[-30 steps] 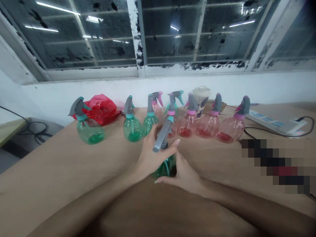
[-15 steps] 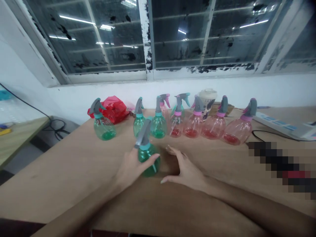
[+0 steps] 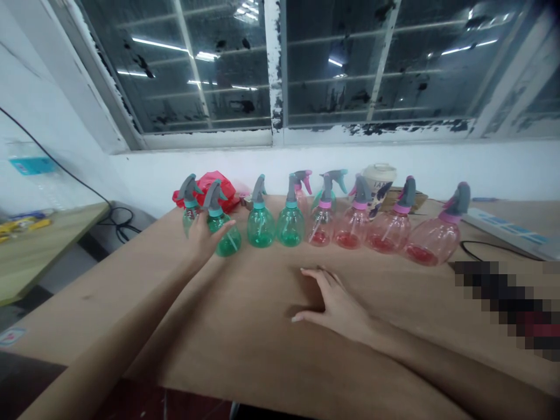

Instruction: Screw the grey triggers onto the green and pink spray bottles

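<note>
My left hand (image 3: pixel 205 236) is wrapped round a green spray bottle (image 3: pixel 228 240) at the left part of the row, its thumb across the front. Partly behind that hand stands another green spray bottle (image 3: pixel 191 203). To the right are two more green bottles, one of them a clear green spray bottle (image 3: pixel 261 227) with a grey and teal trigger head. Several pink spray bottles follow, including a tilted-looking pink spray bottle (image 3: pixel 432 239) at the right end. My right hand (image 3: pixel 339 303) rests on the table before the row, fingers curved apart, holding nothing.
Behind the row lie a red plastic bag (image 3: pixel 219 185), a patterned paper cup (image 3: pixel 378 181) and two further spray bottles. A white power strip (image 3: pixel 507 230) with a black cable is at the right. A side table (image 3: pixel 56 245) stands left, below the window wall.
My left hand has carried the green spray bottle forward and left, from the table's middle to the row beside the leftmost bottle. My right hand has stayed nearly in place, open.
</note>
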`<state>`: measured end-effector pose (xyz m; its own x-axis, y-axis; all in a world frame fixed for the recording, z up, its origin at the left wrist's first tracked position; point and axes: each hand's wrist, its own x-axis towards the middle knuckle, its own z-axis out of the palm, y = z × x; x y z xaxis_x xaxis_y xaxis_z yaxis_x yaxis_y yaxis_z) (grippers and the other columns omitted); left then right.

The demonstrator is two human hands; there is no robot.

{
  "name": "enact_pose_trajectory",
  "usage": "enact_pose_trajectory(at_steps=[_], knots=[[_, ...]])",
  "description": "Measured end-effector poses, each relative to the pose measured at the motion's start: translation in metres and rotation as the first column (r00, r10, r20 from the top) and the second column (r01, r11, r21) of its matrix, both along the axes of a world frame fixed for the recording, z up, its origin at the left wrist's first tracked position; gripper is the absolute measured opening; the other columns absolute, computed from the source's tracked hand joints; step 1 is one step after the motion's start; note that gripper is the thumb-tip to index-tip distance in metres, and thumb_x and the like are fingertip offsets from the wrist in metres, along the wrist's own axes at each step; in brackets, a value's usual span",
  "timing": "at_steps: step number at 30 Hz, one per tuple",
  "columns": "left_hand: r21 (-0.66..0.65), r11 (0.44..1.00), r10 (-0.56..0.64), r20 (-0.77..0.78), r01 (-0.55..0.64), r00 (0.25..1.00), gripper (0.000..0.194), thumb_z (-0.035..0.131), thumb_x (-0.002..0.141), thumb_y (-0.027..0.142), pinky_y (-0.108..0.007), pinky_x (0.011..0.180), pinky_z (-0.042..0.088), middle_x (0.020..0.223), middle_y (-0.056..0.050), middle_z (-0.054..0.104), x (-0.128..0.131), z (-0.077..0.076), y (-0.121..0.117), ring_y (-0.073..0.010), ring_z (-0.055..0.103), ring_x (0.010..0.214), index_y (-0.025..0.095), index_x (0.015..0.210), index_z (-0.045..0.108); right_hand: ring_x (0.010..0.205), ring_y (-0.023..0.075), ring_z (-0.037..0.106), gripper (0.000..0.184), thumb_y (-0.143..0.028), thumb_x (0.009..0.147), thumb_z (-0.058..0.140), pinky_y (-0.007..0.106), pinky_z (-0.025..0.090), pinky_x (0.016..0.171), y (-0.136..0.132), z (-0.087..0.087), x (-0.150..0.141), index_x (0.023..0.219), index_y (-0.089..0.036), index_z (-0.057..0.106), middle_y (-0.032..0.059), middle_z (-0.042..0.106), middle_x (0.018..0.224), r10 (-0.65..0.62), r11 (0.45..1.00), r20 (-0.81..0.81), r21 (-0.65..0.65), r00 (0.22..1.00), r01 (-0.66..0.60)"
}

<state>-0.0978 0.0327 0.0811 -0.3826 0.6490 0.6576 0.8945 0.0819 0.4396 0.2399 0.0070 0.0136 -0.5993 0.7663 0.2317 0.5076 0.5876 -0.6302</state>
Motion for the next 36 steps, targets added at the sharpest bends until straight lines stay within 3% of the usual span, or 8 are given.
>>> enact_pose_trajectory(at_steps=[9, 13, 16, 21, 25, 28, 32, 36], knots=[[0.034, 0.999, -0.024, 0.104, 0.021, 0.994, 0.052, 0.069, 0.074, 0.046, -0.043, 0.087, 0.048, 0.109, -0.014, 0.063, 0.011, 0.007, 0.031, -0.031, 0.06, 0.103, 0.015, 0.11, 0.049, 0.133, 0.0368, 0.037, 0.085, -0.065, 0.065, 0.072, 0.058, 0.033, 0.106, 0.002, -0.004, -0.001, 0.132, -0.022, 0.045, 0.013, 0.052, 0.134, 0.023, 0.997, -0.005, 0.07, 1.0, -0.023], [0.179, 0.984, -0.024, 0.079, 0.01, 0.997, 0.06, 0.067, 0.075, 0.047, -0.045, 0.098, 0.043, 0.122, -0.015, 0.053, 0.02, 0.006, 0.014, -0.0313, 0.049, 0.118, 0.013, 0.118, 0.043, 0.131, 0.0367, 0.04, 0.082, -0.062, 0.065, 0.074, 0.059, 0.034, 0.106, 0.001, -0.001, -0.001, 0.132, -0.023, 0.045, 0.0128, 0.054, 0.133, 0.013, 0.997, -0.006, 0.081, 1.0, -0.013], [0.217, 0.975, -0.06, 0.072, 0.043, 0.996, 0.05, 0.059, 0.083, 0.045, -0.043, 0.095, 0.047, 0.121, -0.015, 0.05, 0.036, 0.004, -0.006, -0.0285, 0.051, 0.114, 0.013, 0.119, 0.043, 0.133, 0.0374, 0.038, 0.084, -0.063, 0.066, 0.072, 0.06, 0.032, 0.107, 0.001, 0.002, -0.001, 0.132, -0.021, 0.045, 0.0147, 0.053, 0.134, 0.037, 0.996, 0.012, 0.086, 0.999, -0.038], [0.057, 0.982, -0.184, 0.046, 0.182, 0.982, 0.038, 0.056, 0.084, 0.041, -0.037, 0.091, 0.05, 0.115, -0.012, 0.058, 0.073, 0.003, 0.0, -0.0256, 0.056, 0.111, 0.016, 0.112, 0.051, 0.134, 0.0374, 0.038, 0.083, -0.062, 0.066, 0.072, 0.061, 0.029, 0.108, 0.001, 0.003, -0.001, 0.133, -0.021, 0.044, 0.0149, 0.055, 0.133, 0.061, 0.992, -0.004, 0.112, 0.998, -0.06], [-0.041, 0.986, -0.155, 0.093, 0.159, 0.984, 0.048, 0.058, 0.082, 0.04, -0.045, 0.102, 0.04, 0.124, -0.02, 0.055, 0.093, 0.003, 0.031, -0.032, 0.05, 0.122, 0.011, 0.119, 0.046, 0.133, 0.0378, 0.039, 0.085, -0.064, 0.065, 0.073, 0.06, 0.03, 0.108, 0.001, 0.003, -0.002, 0.132, -0.02, 0.045, 0.0157, 0.054, 0.133, 0.043, 0.99, -0.014, 0.135, 0.999, -0.04], [-0.103, 0.987, -0.11, 0.119, 0.122, 0.987, 0.047, 0.054, 0.084, 0.042, -0.049, 0.1, 0.04, 0.124, -0.022, 0.054, 0.099, 0.006, 0.038, -0.0351, 0.05, 0.122, 0.012, 0.118, 0.044, 0.13, 0.0364, 0.043, 0.085, -0.065, 0.065, 0.072, 0.059, 0.03, 0.109, 0.001, 0.003, -0.002, 0.132, -0.02, 0.046, 0.0153, 0.056, 0.131, 0.058, 0.985, -0.022, 0.162, 0.998, -0.054], [-0.184, 0.978, -0.085, 0.083, 0.099, 0.993, 0.045, 0.056, 0.08, 0.05, -0.054, 0.092, 0.044, 0.111, -0.021, 0.058, 0.1, 0.012, 0.007, -0.0405, 0.054, 0.113, 0.013, 0.104, 0.049, 0.13, 0.0359, 0.043, 0.085, -0.065, 0.065, 0.072, 0.058, 0.031, 0.109, 0.003, 0.001, -0.001, 0.132, -0.02, 0.046, 0.0143, 0.056, 0.131, 0.056, 0.986, -0.035, 0.161, 0.998, -0.05], [-0.234, 0.959, -0.15, 0.066, 0.161, 0.987, 0.049, 0.058, 0.075, 0.063, -0.049, 0.077, 0.05, 0.099, -0.013, 0.061, 0.113, 0.009, -0.049, -0.0359, 0.061, 0.095, 0.019, 0.093, 0.048, 0.134, 0.0391, 0.036, 0.091, -0.066, 0.062, 0.073, 0.061, 0.029, 0.109, 0.002, -0.001, 0.0, 0.134, -0.018, 0.044, 0.0161, 0.053, 0.134, 0.036, 0.996, -0.038, 0.088, 0.999, -0.032]])
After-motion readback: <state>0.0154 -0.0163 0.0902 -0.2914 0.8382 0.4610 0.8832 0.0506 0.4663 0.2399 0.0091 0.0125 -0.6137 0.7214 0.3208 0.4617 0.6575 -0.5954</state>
